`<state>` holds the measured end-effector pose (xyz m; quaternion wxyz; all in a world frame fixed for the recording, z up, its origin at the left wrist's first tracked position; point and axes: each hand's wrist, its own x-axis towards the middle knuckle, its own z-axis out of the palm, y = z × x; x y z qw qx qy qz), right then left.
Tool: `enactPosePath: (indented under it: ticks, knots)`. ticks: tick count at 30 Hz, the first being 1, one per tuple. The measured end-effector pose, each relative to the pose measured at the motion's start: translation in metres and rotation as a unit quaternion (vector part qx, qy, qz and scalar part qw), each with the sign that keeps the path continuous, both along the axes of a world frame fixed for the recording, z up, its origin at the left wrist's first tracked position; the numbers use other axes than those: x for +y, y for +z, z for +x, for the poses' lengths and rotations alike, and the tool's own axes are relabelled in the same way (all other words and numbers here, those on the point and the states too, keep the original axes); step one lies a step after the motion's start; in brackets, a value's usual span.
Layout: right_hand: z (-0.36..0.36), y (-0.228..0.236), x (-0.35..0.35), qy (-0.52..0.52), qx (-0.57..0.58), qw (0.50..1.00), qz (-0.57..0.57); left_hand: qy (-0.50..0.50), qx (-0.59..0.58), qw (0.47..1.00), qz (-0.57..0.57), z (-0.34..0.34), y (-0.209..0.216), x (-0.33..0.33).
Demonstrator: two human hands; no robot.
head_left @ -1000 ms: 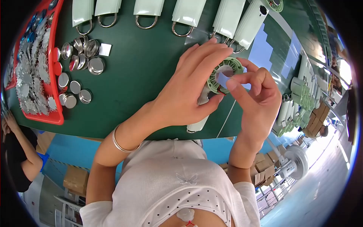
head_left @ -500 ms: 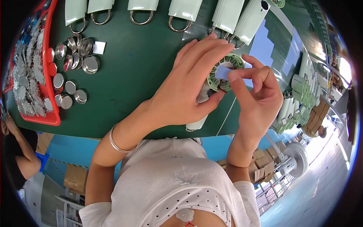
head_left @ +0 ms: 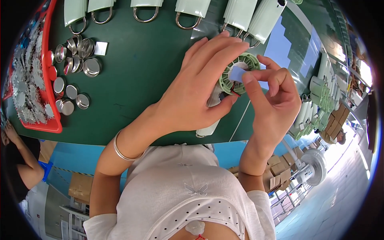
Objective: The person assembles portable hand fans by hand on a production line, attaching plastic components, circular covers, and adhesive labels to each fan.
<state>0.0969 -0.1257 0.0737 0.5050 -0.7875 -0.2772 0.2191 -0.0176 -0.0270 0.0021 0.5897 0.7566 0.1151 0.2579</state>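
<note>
My left hand (head_left: pixel 196 88) is wrapped round a pale green housing (head_left: pixel 208 130) that lies on the table, its round slotted green end (head_left: pixel 251 61) facing up. Thumb and fingers grip that end from the left side. Between the thumb and index finger of my right hand (head_left: pixel 276 94) is a small light-blue piece of sheet (head_left: pixel 237 74), held over the middle of the slotted end. Short dark and red wires (head_left: pixel 235 89) show at the rim nearest me. Much of the housing is hidden under my left hand.
A red tray (head_left: pixel 56 120) of silver toothed discs stands at the left, beside several shallow metal cups (head_left: pixel 92 67) and a white square (head_left: pixel 101 48). Green housings with metal loops (head_left: pixel 188 22) line the far side. Blue stepped sheets (head_left: pixel 278 44) and more green housings (head_left: pixel 302 116) are at the right.
The view has shifted slightly, so the table things sit a little further left. Both hands keep their hold, with the blue piece still at the slotted end.
</note>
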Motion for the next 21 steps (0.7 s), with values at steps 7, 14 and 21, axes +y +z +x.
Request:
enactPosePath:
  ticks: [7,14,21]
  knots:
    - [-0.0012,-0.0023,-0.0012,-0.006,0.006,1.000,0.017,0.000,-0.002,1.000,0.004,0.0002,-0.0010,-0.0006]
    - [-0.0010,-0.0039,-0.0016,-0.009,0.015,0.999,0.030,0.002,-0.002,1.000,0.006,0.0010,-0.0012,-0.0004]
    - [-0.0001,-0.0064,-0.0031,-0.001,0.010,0.999,0.041,0.001,0.003,1.000,0.011,0.0010,-0.0008,-0.0001]
